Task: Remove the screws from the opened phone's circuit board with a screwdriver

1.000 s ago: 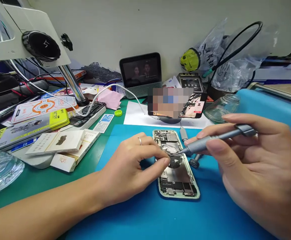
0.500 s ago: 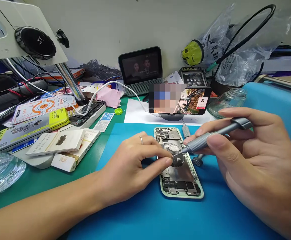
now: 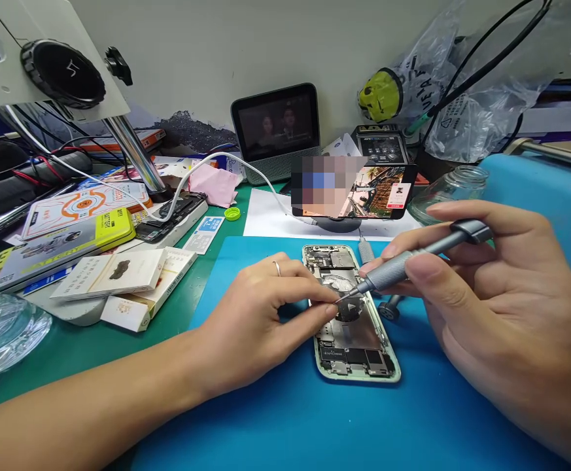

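An opened phone housing (image 3: 351,340) with a pale green frame lies on the blue mat (image 3: 285,425), its inner parts exposed. Above its middle, my right hand (image 3: 501,307) grips a grey precision screwdriver (image 3: 397,271), tilted down to the left. The thumb and forefinger of my left hand (image 3: 270,314) pinch together at the screwdriver's thin tip. Whether they hold the tip itself or a tiny part on it, I cannot make out. My left hand covers part of the housing's left edge. Behind my right fingers lies a second knurled tool (image 3: 365,248), partly hidden.
A propped phone (image 3: 378,191) with a lit screen stands behind the mat, before a smart display (image 3: 278,131). To the left are small boxes (image 3: 111,275), a glass dish (image 3: 5,333) and a microscope stand (image 3: 138,157). A glass jar (image 3: 452,193) stands at the right.
The view has shifted slightly. Both hands keep nearly the same pose, with the screwdriver tip still at my left fingertips over the phone housing.
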A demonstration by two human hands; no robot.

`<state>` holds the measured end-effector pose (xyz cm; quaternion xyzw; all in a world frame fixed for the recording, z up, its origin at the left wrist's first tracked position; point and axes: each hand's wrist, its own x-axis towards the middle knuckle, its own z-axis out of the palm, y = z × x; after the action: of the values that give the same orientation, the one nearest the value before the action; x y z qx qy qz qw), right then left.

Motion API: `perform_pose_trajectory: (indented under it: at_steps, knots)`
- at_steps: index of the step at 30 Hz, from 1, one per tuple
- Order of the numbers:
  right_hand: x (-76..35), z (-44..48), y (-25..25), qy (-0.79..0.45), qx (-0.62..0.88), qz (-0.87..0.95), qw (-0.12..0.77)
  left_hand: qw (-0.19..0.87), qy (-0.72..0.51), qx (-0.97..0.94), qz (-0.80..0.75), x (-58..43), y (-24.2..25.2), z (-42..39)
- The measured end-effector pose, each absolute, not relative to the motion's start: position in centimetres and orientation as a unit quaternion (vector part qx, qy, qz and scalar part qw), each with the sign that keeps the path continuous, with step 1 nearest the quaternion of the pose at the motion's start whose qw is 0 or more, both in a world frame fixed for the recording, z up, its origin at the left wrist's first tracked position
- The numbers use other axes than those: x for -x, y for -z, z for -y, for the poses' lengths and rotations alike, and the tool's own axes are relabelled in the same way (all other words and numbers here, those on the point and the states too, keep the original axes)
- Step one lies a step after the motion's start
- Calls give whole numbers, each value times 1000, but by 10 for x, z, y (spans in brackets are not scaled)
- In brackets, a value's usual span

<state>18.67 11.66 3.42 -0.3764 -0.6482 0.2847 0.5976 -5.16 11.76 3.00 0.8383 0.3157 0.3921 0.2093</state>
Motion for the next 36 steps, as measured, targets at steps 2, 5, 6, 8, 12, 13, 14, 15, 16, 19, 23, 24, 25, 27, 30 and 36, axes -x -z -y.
perform_pose_trajectory:
  at_steps: [2, 5, 6, 8, 12, 13, 14, 15, 16, 19, 23, 24, 25, 27, 30, 36]
  knots:
    - [-187, -117, -35, -283, 365, 651, 602, 210, -396, -837, -315, 51, -29, -118]
    - [-188, -117, -35, -289, 358, 654, 600, 211, -401, -832, -320, 51, -29, -118]
    - [-188, -116, -34, -292, 361, 653, 599, 211, -402, -831, -322, 51, -30, -118]
    - [-188, -116, -34, -291, 367, 648, 600, 212, -404, -829, -325, 50, -30, -117]
    - [-188, -117, -32, -276, 374, 649, 602, 215, -404, -825, -330, 51, -30, -117]
    - [-188, -118, -32, -271, 373, 651, 603, 216, -405, -825, -331, 51, -30, -117]
    - [-187, -119, -32, -269, 369, 654, 603, 217, -405, -824, -332, 51, -30, -117]
    - [-187, -120, -32, -272, 367, 656, 601, 217, -406, -823, -333, 51, -30, -117]
    - [-186, -121, -32, -275, 364, 657, 600, 217, -407, -823, -333, 51, -30, -117]
    - [-186, -121, -33, -288, 364, 656, 595, 217, -410, -822, -332, 51, -30, -117]
    - [-188, -118, -34, -278, 367, 654, 601, 221, -411, -818, -337, 51, -31, -117]
    - [-189, -118, -34, -273, 366, 654, 602, 224, -410, -817, -339, 50, -31, -117]
    - [-189, -118, -34, -272, 367, 655, 601, 227, -408, -816, -342, 51, -31, -117]
    - [-188, -119, -33, -271, 368, 655, 602, 231, -406, -812, -350, 51, -32, -117]
    - [-185, -122, -32, -275, 363, 650, 608, 234, -405, -808, -358, 51, -33, -116]
    - [-185, -123, -33, -291, 357, 642, 613, 240, -410, -801, -364, 50, -32, -115]
